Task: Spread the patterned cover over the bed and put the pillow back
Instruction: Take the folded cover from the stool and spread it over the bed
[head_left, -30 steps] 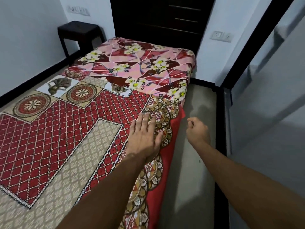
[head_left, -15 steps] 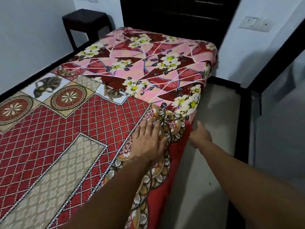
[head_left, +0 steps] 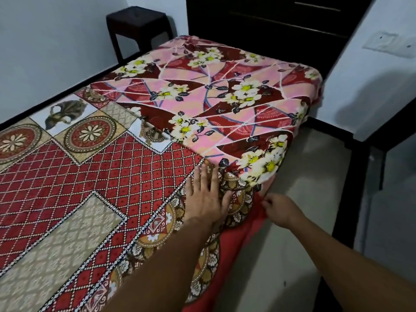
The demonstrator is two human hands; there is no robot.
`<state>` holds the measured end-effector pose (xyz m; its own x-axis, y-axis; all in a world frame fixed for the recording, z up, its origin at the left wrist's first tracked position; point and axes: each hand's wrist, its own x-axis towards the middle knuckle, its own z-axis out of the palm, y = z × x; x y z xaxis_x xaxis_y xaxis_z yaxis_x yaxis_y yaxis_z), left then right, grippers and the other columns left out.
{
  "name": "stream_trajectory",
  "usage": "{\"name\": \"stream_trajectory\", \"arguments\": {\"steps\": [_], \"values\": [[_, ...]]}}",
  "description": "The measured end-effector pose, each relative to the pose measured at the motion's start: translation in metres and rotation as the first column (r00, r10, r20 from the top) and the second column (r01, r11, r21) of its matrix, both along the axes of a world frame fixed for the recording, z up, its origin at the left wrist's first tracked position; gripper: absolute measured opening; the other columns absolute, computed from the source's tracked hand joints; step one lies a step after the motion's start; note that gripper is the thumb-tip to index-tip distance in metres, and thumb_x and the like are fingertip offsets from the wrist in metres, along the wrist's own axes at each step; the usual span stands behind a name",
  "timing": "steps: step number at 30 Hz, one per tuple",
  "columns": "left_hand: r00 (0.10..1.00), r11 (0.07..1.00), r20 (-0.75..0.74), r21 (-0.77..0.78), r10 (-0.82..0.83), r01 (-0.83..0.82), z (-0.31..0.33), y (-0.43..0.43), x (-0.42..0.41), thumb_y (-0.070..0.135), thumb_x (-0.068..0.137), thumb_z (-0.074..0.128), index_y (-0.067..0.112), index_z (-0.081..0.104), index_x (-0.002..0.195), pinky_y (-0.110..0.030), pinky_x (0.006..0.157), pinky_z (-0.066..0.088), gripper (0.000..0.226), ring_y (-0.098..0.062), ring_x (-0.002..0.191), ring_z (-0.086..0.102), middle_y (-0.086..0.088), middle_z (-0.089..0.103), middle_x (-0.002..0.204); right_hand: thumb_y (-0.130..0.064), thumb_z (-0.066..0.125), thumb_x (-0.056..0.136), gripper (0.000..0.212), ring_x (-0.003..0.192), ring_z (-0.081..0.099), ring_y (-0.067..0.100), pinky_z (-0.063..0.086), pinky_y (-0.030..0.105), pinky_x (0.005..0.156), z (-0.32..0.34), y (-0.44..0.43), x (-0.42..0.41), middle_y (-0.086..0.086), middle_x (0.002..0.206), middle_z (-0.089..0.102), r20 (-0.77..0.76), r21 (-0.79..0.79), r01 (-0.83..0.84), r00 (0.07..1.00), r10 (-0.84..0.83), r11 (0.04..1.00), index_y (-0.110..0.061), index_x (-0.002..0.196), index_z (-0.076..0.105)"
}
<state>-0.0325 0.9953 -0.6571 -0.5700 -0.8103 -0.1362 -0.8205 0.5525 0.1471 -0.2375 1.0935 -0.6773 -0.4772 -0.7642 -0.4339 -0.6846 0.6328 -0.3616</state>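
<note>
Lattice in red and white fills most of the cover (head_left: 90, 188), with one beige panel set into it and a border of squares along the far side (two of them hold round flower medallions). Its near-right margin is a band of brown and gold scallops, and below that a plain red hem hangs down the side of the bed (head_left: 301, 122).

The cover lies flat over the near part of the bed. Its far end is overlapped by one pink blanket (head_left: 225, 93) printed with white flowers, which covers the rest of the bed.

Two hands are at the right edge. The left hand (head_left: 206, 201) lies palm down on the scalloped band, its fingers (head_left: 203, 176) straight and slightly spread, the tips just short of the blanket's corner. The right hand (head_left: 282, 211) is beside the bed, lower down, its fingers (head_left: 266, 202) curled and pinching the red hem where it bunches a little; this part is blurred.

One dark stool (head_left: 137, 21) stands by the wall beyond the bed's far-left corner.
</note>
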Motion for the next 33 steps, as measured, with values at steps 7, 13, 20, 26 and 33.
{"name": "stream_trajectory", "arguments": {"steps": [7,13,20,26,33], "values": [[0.994,0.994,0.077,0.072,-0.082,0.076,-0.017,-0.003,-0.001,0.069,0.097,-0.002,0.028,-0.023,0.155,-0.059,0.12,-0.009,0.074,-0.03,0.147,-0.032,-0.008,-0.032,0.161,-0.024,0.051,0.098,0.008,0.087,0.061,0.029,0.051,0.037,0.072,-0.016,0.007,0.012,0.002,0.091,0.06,-0.185,-0.151,0.108,0.973,-0.136,0.983,-0.027,0.092,0.057],[0.988,0.987,0.015,0.05,-0.154,0.153,-0.022,-0.004,-0.006,0.068,0.098,0.004,0.024,-0.016,0.158,-0.058,0.119,-0.01,0.078,-0.029,0.147,-0.033,-0.012,-0.027,0.163,-0.036,0.039,0.093,0.046,0.118,0.054,0.033,0.045,0.043,0.091,0.034,-0.078,0.03,0.01,0.129,0.059,-0.346,-0.509,-0.233,0.937,0.051,0.829,-0.014,0.127,0.061],[0.927,0.926,0.002,0.062,-0.374,0.374,-0.037,-0.004,-0.02,0.071,0.089,0.026,0.025,0.01,0.161,-0.055,0.116,-0.023,0.087,-0.039,0.151,-0.018,-0.017,0.007,0.167,-0.073,-0.032,0.068,0.106,0.154,-0.01,0.015,-0.02,0.057,0.116,0.041,-0.117,0.053,-0.021,0.165,0.002,-0.361,0.174,-0.544,0.74,0.567,0.821,-0.038,0.159,0.011],[0.951,0.962,0.159,0.099,-0.267,0.253,0.039,-0.044,0.012,0.058,0.103,0.012,0.019,-0.001,0.161,-0.052,0.12,-0.016,0.071,-0.024,0.146,-0.025,-0.009,-0.007,0.168,-0.061,0.007,0.102,0.063,0.151,-0.019,0.014,-0.013,0.052,0.121,0.088,-0.108,0.067,-0.011,0.166,-0.014,-0.256,0.071,-0.448,0.855,0.45,0.891,-0.037,0.16,0.01],[0.975,0.999,0.221,-0.054,0.007,0.005,0.158,-0.073,0.123,0.063,0.093,-0.012,0.02,-0.018,0.154,-0.055,0.121,-0.013,0.075,-0.032,0.146,-0.028,-0.012,-0.026,0.16,-0.074,-0.039,0.068,0.105,0.151,-0.02,0.012,-0.011,0.046,0.123,0.159,-0.086,0.129,-0.012,0.164,-0.014,-0.326,-0.076,-0.522,0.818,0.474,0.849,-0.033,0.159,-0.005]]}}
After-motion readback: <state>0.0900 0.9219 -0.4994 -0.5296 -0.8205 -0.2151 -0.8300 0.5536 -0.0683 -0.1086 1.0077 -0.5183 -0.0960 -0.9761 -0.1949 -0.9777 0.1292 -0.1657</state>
